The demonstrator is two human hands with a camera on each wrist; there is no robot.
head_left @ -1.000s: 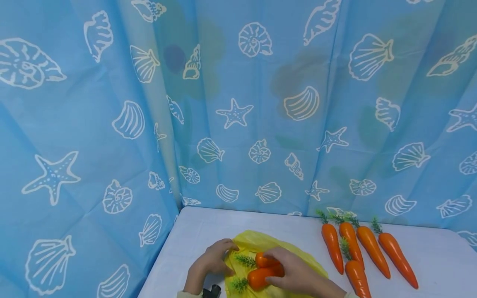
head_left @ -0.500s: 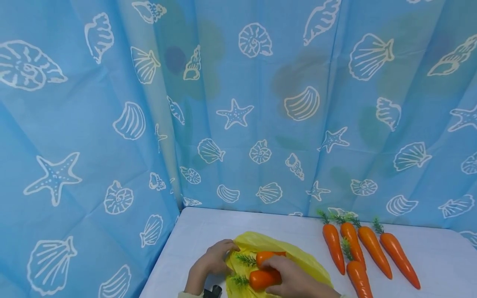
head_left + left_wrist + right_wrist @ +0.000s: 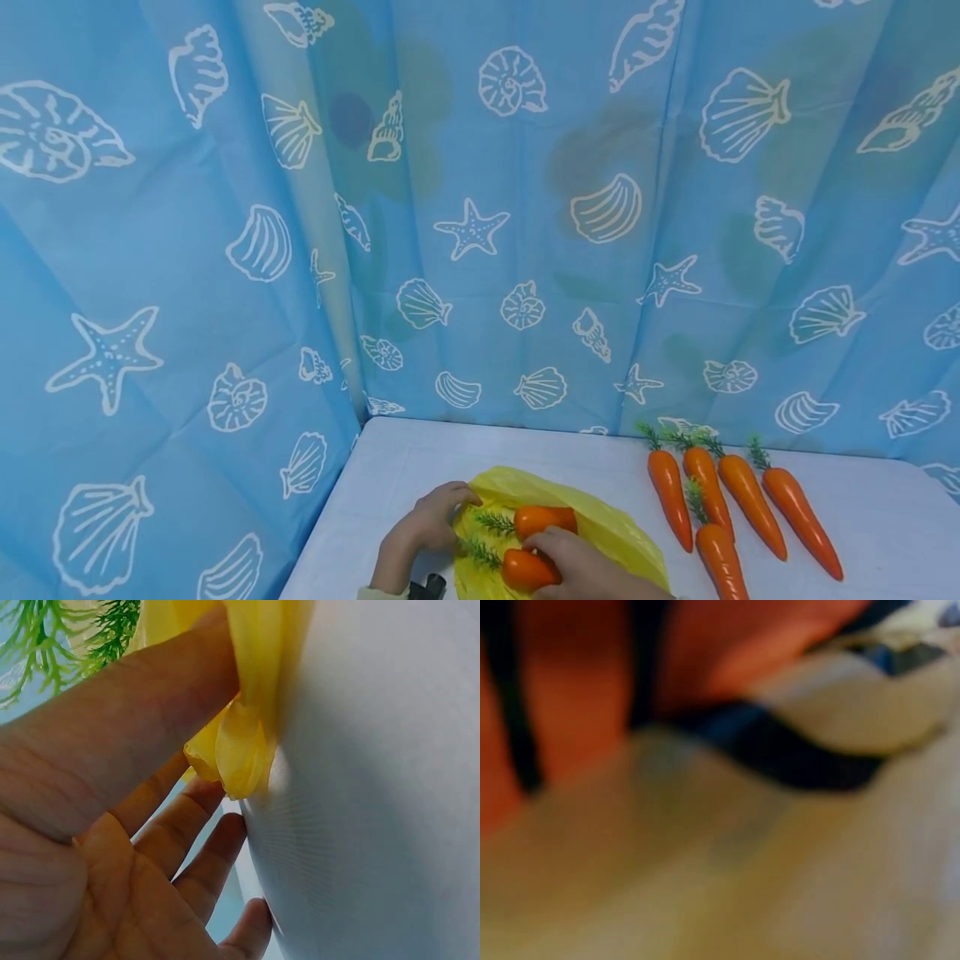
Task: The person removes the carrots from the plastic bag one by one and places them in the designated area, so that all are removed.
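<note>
A yellow plastic bag (image 3: 525,482) lies on the white table, with two carrots on its mouth area, green tops pointing left. My left hand (image 3: 431,518) pinches the bag's left edge; the left wrist view has the thumb over the bunched film (image 3: 238,754) and the other fingers behind it. My right hand (image 3: 585,571) grips the nearer carrot (image 3: 525,570), fingers over its top and hiding its tip. Just beyond, the other carrot (image 3: 546,520) rests untouched on the yellow film. The right wrist view is blurred, mostly orange with dark bands.
Several more carrots lie to the right of the bag, among them one at the front (image 3: 720,557) and one at the far right (image 3: 802,521). A blue curtain (image 3: 480,333) with shell prints hangs behind the table (image 3: 442,450) and along its left.
My right hand has shifted off the farther carrot, toward me, and now grips only the nearer one. The farther carrot is uncovered. My left hand keeps its place on the bag.
</note>
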